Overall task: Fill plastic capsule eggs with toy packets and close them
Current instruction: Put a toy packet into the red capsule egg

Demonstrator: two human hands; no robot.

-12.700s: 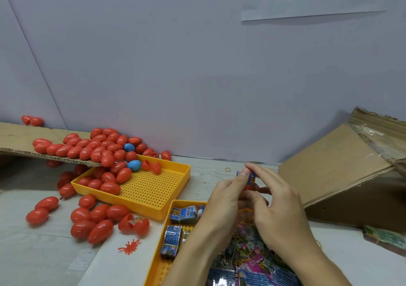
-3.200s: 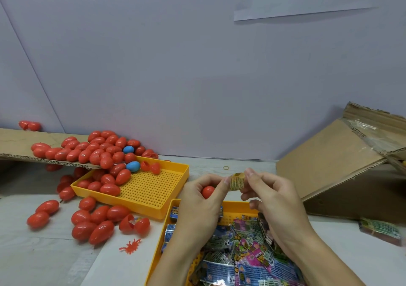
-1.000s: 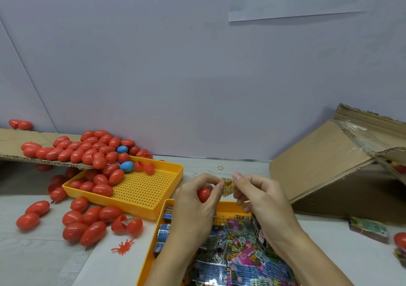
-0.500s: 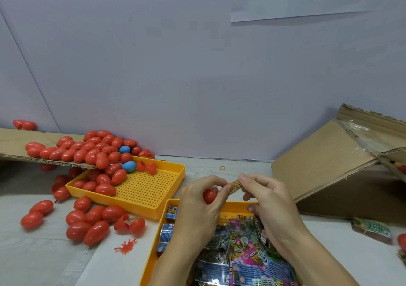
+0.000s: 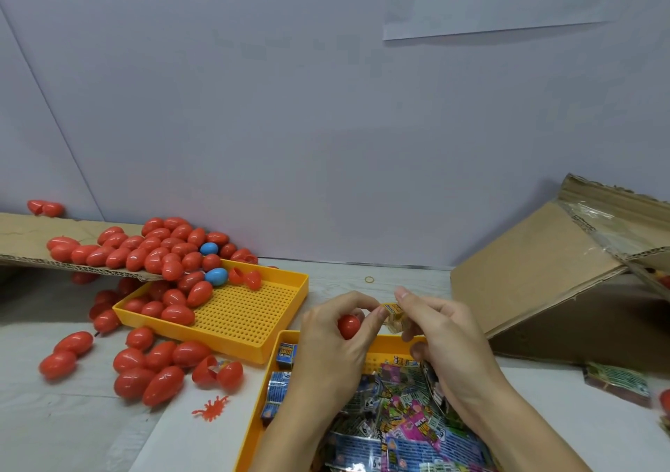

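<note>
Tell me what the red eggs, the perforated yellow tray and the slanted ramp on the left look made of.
Red eggs: glossy moulded plastic, judging by sharp highlights. Yellow tray: matte rigid plastic, with a uniform moulded hole grid. Ramp: corrugated cardboard, brown with fluting visible along its cut edge.

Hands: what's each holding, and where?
Left hand grips a red egg in its curled fingers; right hand pinches a folded yellow packet by its right edge.
</note>
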